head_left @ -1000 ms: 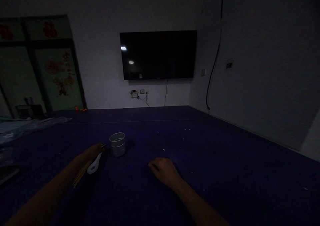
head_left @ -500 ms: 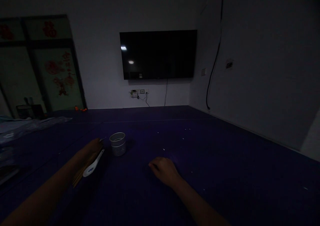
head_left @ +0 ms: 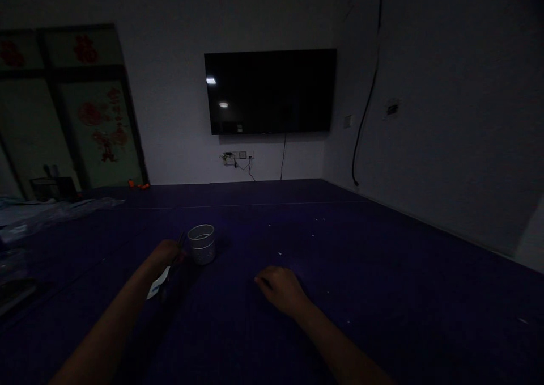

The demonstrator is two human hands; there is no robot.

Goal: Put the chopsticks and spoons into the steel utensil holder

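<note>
My left hand (head_left: 165,253) is closed round a thin, dark, stick-like utensil (head_left: 182,239), which pokes up past my fingers close to the cup. A metal cup (head_left: 203,248), silvery with a perforated lower wall, stands upright just right of that hand. Beneath my left wrist lies a white spoon (head_left: 156,283), its handle partly covered by my hand. My forearm hides the area left of the spoon. My right hand (head_left: 278,287) rests on the dark blue tabletop (head_left: 238,322), fingers curled into a loose fist, with nothing visible in it.
Small white scraps (head_left: 279,253) dot the surface. Crumpled clear plastic (head_left: 63,214) lies at the left, with a dark flat object (head_left: 17,294) nearer me. Small orange items (head_left: 138,185) sit by the far edge. A television (head_left: 272,93) hangs on the wall.
My left hand has shifted slightly right, and the utensil in it now points more upright beside the cup. Thin wooden sticks seen earlier are hidden behind my forearm. My right hand stays put.
</note>
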